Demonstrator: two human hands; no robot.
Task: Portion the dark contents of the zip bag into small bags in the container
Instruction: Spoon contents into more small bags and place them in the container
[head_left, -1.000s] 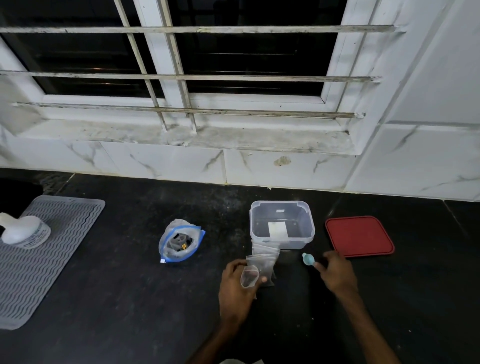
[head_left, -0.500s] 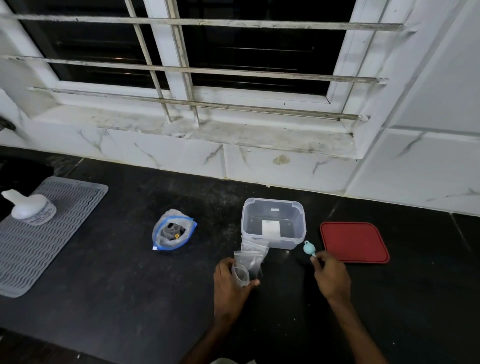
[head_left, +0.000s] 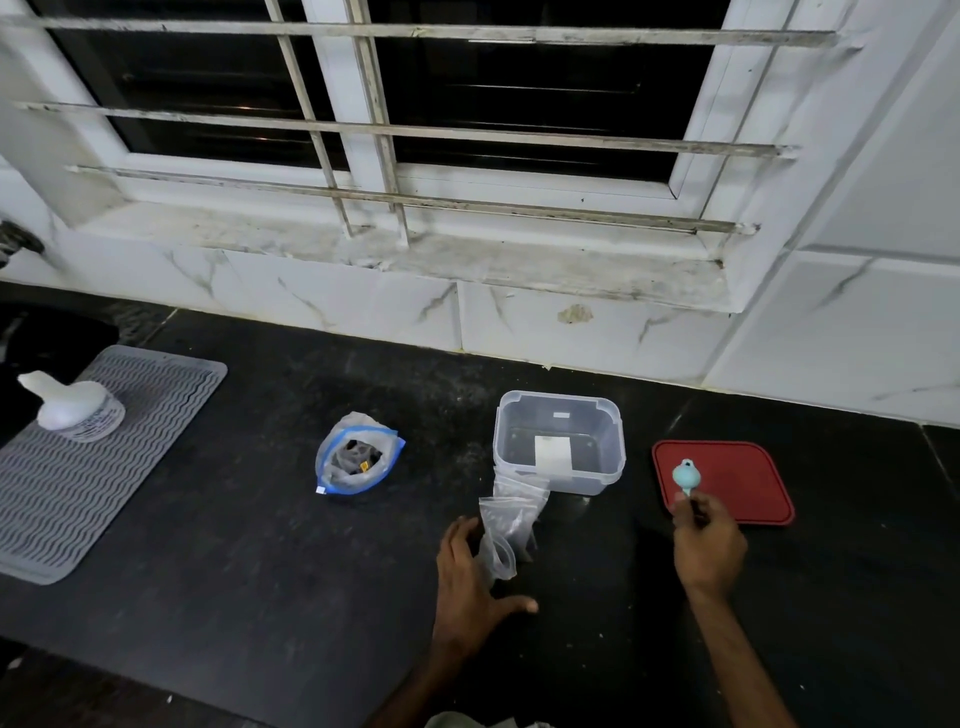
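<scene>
Left hand (head_left: 470, 577) curls round a small clear bag (head_left: 500, 557) with its mouth open, thumb splayed on the counter (head_left: 260, 571). Right hand (head_left: 709, 545) pinches the stem of a pale teal scoop (head_left: 685, 474) over the flat red lid (head_left: 748, 488). I work on speckled black stone below white veined tiles (head_left: 363, 306) and a barred window (head_left: 467, 104). The zip bag (head_left: 358, 457), blue-edged, crinkled and open with dark bits inside, sits left of the clear square container (head_left: 597, 478). Spare bags (head_left: 519, 501) lean limply on its front wall. A grey ribbed mat (head_left: 78, 493) far left carries a white bottle (head_left: 67, 405).
</scene>
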